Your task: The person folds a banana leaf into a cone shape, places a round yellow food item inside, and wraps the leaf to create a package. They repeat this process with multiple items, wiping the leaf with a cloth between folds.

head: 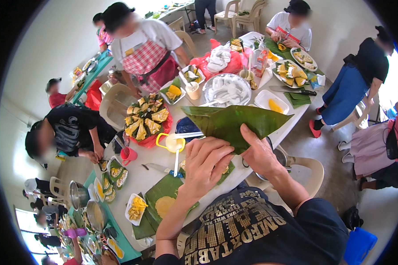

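Observation:
My left hand [205,162] and my right hand [260,150] hold a folded banana leaf [235,122] between them above the table. The leaf forms a cone-like shape, wide at the top and narrow at my fingers. The right thumb presses on its near face; the left fingers curl at its lower tip. Below, a round yellow crepe [165,206] lies on a flat banana leaf [157,188]. Beside it stands a white tray of yellow strips [136,208]. A blue-handled knife [162,169] and a yellow-handled strainer [170,143] lie beyond the left hand.
A metal bowl of white cream [227,90], a platter of filled crepes [146,121], a red cup [128,155] and a large black-handled knife [293,90] are on the table [192,212]. People stand around it; one person's hands [94,154] work at the left. A plastic chair [306,175] is at the right.

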Available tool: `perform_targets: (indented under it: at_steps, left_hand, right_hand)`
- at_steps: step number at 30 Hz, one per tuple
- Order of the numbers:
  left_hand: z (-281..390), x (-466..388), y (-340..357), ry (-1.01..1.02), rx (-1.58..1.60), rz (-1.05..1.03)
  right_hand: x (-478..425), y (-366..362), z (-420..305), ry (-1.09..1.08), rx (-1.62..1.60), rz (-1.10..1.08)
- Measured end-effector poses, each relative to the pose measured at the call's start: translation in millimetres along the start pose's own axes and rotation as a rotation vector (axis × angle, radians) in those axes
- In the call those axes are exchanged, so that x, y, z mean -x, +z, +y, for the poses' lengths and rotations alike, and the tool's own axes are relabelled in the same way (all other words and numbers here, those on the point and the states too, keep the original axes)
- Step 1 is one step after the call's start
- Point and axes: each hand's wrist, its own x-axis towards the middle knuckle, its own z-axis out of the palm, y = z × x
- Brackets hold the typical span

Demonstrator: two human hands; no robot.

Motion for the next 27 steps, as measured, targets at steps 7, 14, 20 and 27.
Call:
perform_targets:
  at_steps: [7,14,20,27]
  left_hand:
    - [5.9,3.9,6.2,-0.106,-0.115,0.141]
    - [5.3,3.5,10.9,-0.202,-0.187,0.251]
    - [1.3,0.9,16.2,-0.268,-0.085,0.299]
    - [-16.4,8.3,30.4,-0.260,0.192,0.502]
  right_hand:
    - [-4.1,-3.1,10.9,-0.023,-0.058,-0.020]
    - [-6.3,4.0,8.3,-0.012,-0.142,-0.015]
    - [-9.3,7.5,2.2,-0.041,-0.184,-0.003]
    - [1.5,-4.1,11.9,-0.208,0.916,-0.021]
